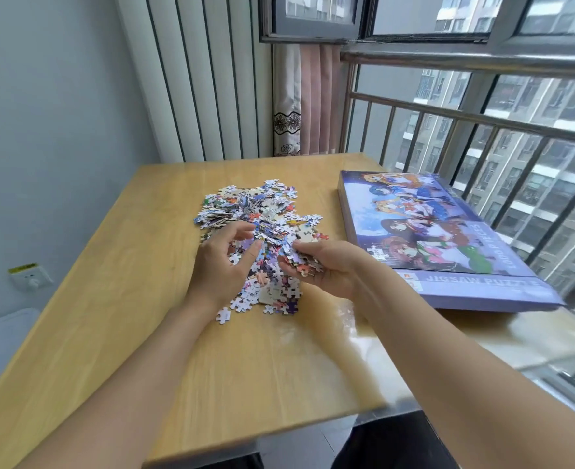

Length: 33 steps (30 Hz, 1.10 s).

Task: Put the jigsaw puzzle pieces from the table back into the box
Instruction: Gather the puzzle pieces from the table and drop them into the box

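A heap of small colourful jigsaw pieces (260,211) lies in the middle of the wooden table (117,299). My right hand (326,269), palm up, cups a handful of pieces (299,258) at the heap's right edge. My left hand (222,262) hovers over the heap's near left side with fingers loosely curved, thumb and fingertips just above the pieces; I see nothing held in it. The purple puzzle box (441,238), with cartoon figures and "JIGSAW PUZZLE" on its side, lies flat and closed at the right of the table.
A metal railing (482,116) and windows run along the right, close behind the box. A white ribbed wall panel (205,79) and a pink curtain (313,99) stand beyond the table. A wall socket (30,277) is low on the left.
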Available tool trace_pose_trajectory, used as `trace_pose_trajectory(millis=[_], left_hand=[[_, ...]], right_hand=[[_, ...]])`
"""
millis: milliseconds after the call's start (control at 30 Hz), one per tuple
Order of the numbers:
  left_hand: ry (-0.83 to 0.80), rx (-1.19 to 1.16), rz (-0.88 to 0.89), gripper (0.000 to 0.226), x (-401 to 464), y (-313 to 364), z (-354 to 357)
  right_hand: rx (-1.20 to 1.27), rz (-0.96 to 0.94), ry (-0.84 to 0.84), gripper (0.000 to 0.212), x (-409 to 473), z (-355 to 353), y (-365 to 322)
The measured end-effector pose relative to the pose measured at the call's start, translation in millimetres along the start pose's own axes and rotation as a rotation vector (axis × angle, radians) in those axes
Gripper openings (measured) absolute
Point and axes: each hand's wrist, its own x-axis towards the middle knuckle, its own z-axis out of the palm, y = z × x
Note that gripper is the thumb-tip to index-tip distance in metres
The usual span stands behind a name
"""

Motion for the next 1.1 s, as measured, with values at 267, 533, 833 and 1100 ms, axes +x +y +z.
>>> trace_pose_trajectory(millis=[267,533,833,1100], left_hand=[[-0.190,-0.055,0.057,0.037,4,44,6],[-0.589,0.027,0.232,0.094,-25,79,60],[-0.426,0.198,0.405,0.053,-36,101,112],[-0.201,0.102,0.404,0.014,6,124,108]], right_hand=[[-0.032,-0.034,-0.072,0.009,-39,-17,-29],[-0.021,-0.100,0.021,0.010,-67,-36,-58],[-0.029,-0.144,0.028,0.005,-102,-61,-73],[0.012,-0.234,-0.022,0.008,-132,-60,-80]])
